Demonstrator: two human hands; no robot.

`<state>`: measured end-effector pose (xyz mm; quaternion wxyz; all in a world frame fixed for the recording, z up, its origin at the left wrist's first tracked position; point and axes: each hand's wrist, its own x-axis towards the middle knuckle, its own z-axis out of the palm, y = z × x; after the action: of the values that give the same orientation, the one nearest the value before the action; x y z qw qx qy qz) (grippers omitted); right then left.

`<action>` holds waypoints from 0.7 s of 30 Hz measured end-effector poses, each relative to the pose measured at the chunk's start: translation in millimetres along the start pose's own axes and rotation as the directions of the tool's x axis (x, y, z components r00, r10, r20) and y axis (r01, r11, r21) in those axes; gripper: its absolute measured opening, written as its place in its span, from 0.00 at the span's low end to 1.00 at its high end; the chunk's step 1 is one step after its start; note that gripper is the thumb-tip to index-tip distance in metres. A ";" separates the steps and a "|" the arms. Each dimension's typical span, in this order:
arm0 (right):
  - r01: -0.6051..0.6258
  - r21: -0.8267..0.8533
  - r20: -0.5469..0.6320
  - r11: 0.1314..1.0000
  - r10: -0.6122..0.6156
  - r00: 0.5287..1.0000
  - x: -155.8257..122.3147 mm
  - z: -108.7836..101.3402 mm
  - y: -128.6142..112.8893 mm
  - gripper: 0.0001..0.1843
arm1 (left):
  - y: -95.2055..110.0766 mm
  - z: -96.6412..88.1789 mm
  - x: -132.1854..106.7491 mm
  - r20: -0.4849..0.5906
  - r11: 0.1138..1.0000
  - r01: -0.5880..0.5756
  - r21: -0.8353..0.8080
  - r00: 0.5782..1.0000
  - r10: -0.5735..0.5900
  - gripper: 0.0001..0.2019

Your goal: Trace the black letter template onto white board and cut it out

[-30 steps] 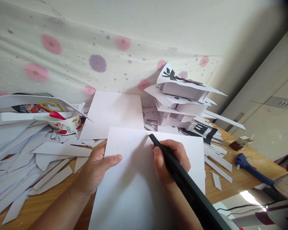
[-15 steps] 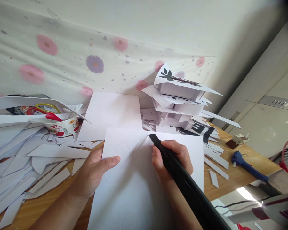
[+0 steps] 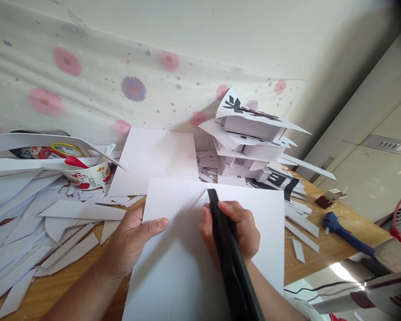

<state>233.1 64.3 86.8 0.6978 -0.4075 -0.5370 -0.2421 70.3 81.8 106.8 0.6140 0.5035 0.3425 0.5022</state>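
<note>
A large white sheet of board [image 3: 267, 232] lies on the wooden table in front of me, with faint cut outlines in it. My left hand [image 3: 133, 238] grips its left edge, thumb lying on top. My right hand [image 3: 230, 229] is closed round a long black tool [image 3: 229, 263], perhaps a utility knife or a ruler, whose far end rests on the sheet near its top edge. The tool runs back toward me over my wrist.
Heaps of white offcuts [image 3: 36, 223] cover the table's left side, beside a paper cup [image 3: 87, 176] with a red handle in it. A second white sheet [image 3: 153, 158] and a white paper model building [image 3: 250, 142] stand behind. A blue glue gun [image 3: 344, 232] lies at the right.
My right hand has slid left and toward me on the sheet, and the black tool has swung from slanting right to nearly straight toward me. My left hand has stayed put.
</note>
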 end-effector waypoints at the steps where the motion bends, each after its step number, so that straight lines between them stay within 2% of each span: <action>1: 0.010 -0.004 0.006 1.000 -0.010 1.000 -1.3 0.4 -1.0 0.17 | 0.2 0.4 -0.3 -0.004 1.000 -0.001 -0.001 1.000 0.001 0.21; 9: 0.009 -0.037 0.025 0.999 -0.008 1.000 -7.3 -1.0 -2.9 0.17 | -0.8 1.0 -1.3 -0.029 1.000 -0.002 -0.005 1.000 0.001 0.19; 14: 0.004 -0.013 0.018 1.000 -0.003 1.000 -8.3 -1.0 -2.3 0.16 | -1.9 0.6 -0.9 -0.008 1.000 0.004 -0.021 1.000 -0.005 0.19; 21: 0.022 -0.001 0.036 1.000 -0.022 0.999 -7.7 -3.3 -2.7 0.16 | -2.9 -4.4 3.0 0.032 0.999 -0.047 0.027 0.998 0.046 0.16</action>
<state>230.5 59.3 80.0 0.6851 -0.4064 -0.5536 -0.2430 67.8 85.9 103.2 0.6003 0.5279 0.3279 0.5035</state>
